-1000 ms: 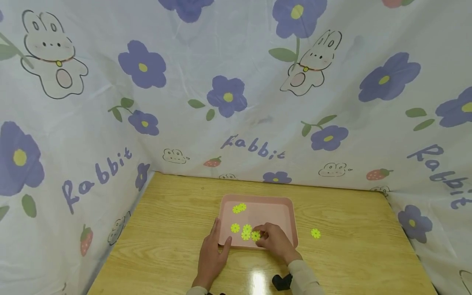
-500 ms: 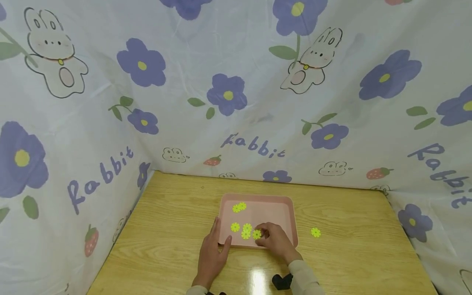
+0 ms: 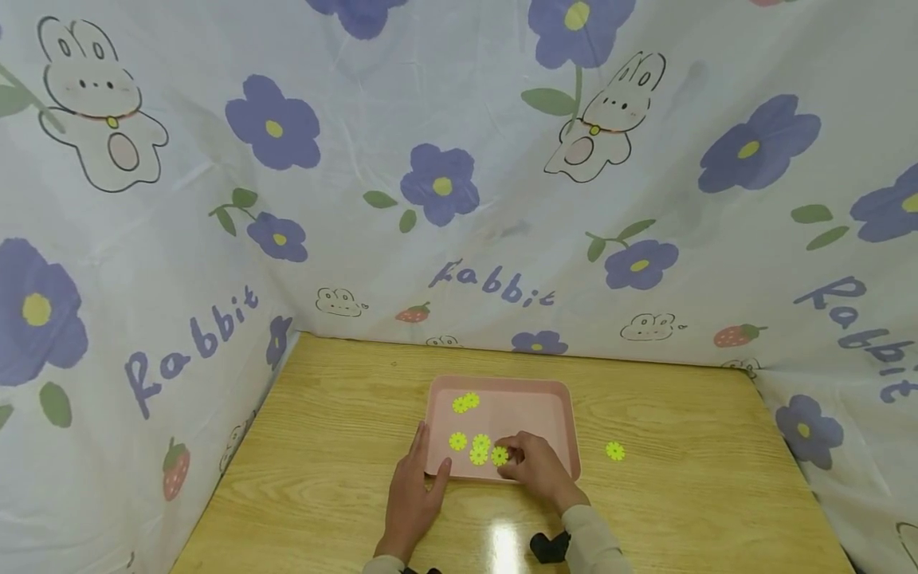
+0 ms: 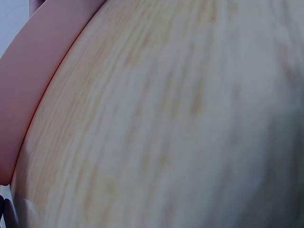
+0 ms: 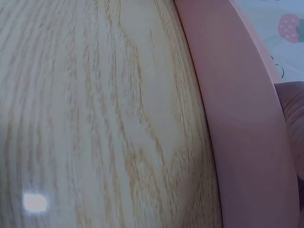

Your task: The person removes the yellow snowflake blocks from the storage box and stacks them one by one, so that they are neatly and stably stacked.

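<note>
A shallow pink tray lies on the wooden table. My right hand reaches over its front rim, pinching a yellow-green flower-shaped piece between thumb and forefinger. Just left of that piece are two overlapping flower pieces, then a single flower piece. Another overlapping pair sits at the tray's back left. My left hand rests at the tray's front left corner, fingers straight along the side and thumb at the front rim. In the right wrist view, the tray wall partly hides the right hand's fingers.
One more flower piece lies on the table right of the tray. A black object shows by the right wrist. Fabric with rabbits and purple flowers hangs at the back and both sides.
The pinched flower piece has shifted very slightly right, away from the overlapping pair beside it. The left hand and tray hold their place; the head view has moved a little.
</note>
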Demonstrator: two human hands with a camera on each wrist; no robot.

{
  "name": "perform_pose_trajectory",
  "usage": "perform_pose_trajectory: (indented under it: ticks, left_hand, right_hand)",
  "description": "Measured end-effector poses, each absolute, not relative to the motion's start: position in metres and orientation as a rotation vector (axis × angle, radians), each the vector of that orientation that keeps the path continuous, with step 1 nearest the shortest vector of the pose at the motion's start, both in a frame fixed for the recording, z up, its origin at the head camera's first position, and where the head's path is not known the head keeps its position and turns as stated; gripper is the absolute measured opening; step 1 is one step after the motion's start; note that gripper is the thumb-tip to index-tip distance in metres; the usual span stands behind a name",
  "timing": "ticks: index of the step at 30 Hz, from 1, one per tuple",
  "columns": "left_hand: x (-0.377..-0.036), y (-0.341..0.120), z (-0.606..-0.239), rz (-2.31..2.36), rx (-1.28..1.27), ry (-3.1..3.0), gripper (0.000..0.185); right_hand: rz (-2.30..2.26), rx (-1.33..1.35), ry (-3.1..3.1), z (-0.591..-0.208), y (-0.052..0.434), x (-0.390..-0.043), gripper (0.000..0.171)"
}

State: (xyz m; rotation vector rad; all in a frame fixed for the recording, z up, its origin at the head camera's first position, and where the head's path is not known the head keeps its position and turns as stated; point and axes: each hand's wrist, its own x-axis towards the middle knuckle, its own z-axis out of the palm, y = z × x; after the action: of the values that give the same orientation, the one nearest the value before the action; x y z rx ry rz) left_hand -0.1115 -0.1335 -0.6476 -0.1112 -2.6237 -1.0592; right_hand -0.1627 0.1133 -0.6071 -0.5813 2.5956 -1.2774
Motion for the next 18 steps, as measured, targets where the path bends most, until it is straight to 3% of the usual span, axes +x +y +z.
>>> perform_pose_trajectory:
  ticks: [18]
  left_hand:
    - [-0.1132,-0.1334,-0.6509,-1.031,-0.130,-2.613,0.071]
  right_hand:
    - [-1.361,-0.511,2.580,-0.6042,0.1161,-0.1589,0.035]
